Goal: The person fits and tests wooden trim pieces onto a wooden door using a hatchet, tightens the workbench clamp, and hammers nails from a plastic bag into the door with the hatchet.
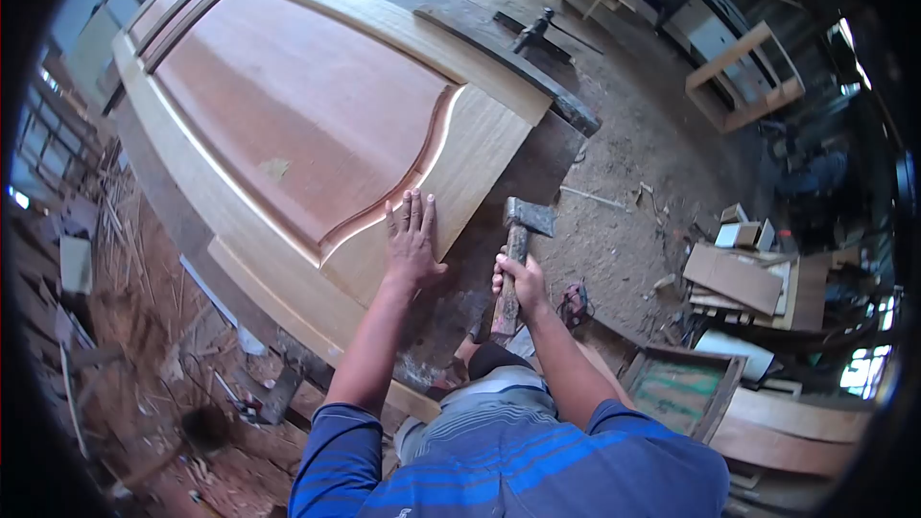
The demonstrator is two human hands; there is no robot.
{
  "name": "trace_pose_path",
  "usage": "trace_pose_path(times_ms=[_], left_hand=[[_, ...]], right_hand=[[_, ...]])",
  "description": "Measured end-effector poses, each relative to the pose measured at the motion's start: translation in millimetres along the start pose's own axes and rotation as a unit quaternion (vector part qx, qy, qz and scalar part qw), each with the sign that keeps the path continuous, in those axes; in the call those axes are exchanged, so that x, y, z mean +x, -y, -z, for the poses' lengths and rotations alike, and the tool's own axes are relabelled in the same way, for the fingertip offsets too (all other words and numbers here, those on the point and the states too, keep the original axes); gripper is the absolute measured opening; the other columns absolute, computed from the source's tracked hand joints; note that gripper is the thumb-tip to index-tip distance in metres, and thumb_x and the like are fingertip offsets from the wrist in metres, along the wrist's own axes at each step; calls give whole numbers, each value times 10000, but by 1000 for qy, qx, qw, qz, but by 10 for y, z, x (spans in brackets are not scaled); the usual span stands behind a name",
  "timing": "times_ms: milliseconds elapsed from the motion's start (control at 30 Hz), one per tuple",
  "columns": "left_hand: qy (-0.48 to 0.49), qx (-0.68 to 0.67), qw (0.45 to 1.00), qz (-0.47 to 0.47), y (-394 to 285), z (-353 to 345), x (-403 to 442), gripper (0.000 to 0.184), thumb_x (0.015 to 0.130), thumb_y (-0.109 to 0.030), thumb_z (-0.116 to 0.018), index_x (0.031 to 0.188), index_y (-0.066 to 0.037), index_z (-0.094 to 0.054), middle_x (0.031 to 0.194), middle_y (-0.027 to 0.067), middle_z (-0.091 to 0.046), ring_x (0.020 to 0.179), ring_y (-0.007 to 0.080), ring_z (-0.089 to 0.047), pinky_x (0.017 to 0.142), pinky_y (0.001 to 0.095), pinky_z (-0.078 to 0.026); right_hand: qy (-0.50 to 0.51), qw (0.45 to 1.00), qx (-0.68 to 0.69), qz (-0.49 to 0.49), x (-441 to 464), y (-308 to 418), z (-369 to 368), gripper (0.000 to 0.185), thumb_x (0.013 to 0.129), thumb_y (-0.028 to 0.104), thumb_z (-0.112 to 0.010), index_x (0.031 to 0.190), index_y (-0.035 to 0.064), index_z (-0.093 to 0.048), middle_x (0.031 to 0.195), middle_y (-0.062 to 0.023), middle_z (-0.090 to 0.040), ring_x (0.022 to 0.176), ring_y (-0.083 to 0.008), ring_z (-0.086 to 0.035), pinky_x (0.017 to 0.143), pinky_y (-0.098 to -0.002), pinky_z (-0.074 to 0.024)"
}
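A panelled wooden door [307,96] lies flat on a workbench, its reddish inner panel framed by paler wood with a curved moulding [443,129]. My left hand [414,240] rests flat on the door's near end, fingers spread and reaching to the moulding. Right of the door's edge, my right hand [519,278] is wrapped around the wooden handle of a hammer [528,217]. The hammer's metal head points up and away from me, apart from the door.
A clamp [533,31] stands by a long timber [508,62] beyond the door. Wood offcuts [737,278] are piled at the right, near a wooden frame [746,77]. Shavings and scraps [144,297] cover the floor at left. A power tool [576,305] lies near my right forearm.
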State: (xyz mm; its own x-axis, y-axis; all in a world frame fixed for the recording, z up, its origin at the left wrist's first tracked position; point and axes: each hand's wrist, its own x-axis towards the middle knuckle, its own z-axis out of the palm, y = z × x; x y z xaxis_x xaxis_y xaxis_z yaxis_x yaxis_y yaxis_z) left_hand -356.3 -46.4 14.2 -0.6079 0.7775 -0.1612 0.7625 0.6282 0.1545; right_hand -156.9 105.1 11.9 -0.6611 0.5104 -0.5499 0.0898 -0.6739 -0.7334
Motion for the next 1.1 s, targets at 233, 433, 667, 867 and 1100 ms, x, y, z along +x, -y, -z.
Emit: trace_pose_path(times_ms=[233, 433, 667, 867, 1100], left_hand=[[-35, -38, 999, 2, -45, -115, 112, 1353, 670, -579, -818, 1756, -107, -163, 1822, 214, -117, 1702, 360, -52, 1365, 595, 43], [-24, -30, 999, 0, -102, -119, 147, 1310, 705, -537, -791, 1752, -65, -161, 1820, 245, -94, 1698, 395, -54, 1364, 585, 12], [-1, -21, 1000, 4, -104, -74, 185, 1336, 689, -507, -813, 1756, -69, -138, 1811, 267, -102, 1696, 409, -59, 1362, 593, 1], [-19, -29, 999, -5, -56, -127, 198, 1345, 679, -520, -809, 1758, -77, -140, 1813, 260, -106, 1696, 404, -60, 1362, 599, 2], [-13, -27, 1000, 3, -73, -111, 169, 1330, 671, -516, -797, 1755, -79, -163, 1811, 257, -125, 1695, 404, -71, 1365, 594, -4]], right_hand=[[-119, 969, 197, 87, 1185, 409, -232, 357, 977, 131, -719, 1199, 24, -459, 856, -101, -608, 623, -216, -642, 522, -390, -553], [-115, 974, 191, 42, 1573, 617, -542, 293, 979, 138, -740, 1114, 8, -515, 824, -107, -630, 589, -213, -652, 529, -404, -591], [-277, 929, 237, 63, 1364, 832, 760, 267, 1009, 276, -714, 1015, 47, -578, 813, -104, -648, 632, -236, -677, 550, -400, -583], [-168, 977, 131, -5, 1478, 830, -578, 312, 991, 222, -701, 1017, -37, -531, 726, -139, -652, 555, -293, -680, 519, -461, -588], [-111, 972, 207, 17, 1619, 905, -1, 342, 997, 221, -732, 1093, -3, -492, 801, -120, -640, 576, -242, -684, 502, -431, -616]])
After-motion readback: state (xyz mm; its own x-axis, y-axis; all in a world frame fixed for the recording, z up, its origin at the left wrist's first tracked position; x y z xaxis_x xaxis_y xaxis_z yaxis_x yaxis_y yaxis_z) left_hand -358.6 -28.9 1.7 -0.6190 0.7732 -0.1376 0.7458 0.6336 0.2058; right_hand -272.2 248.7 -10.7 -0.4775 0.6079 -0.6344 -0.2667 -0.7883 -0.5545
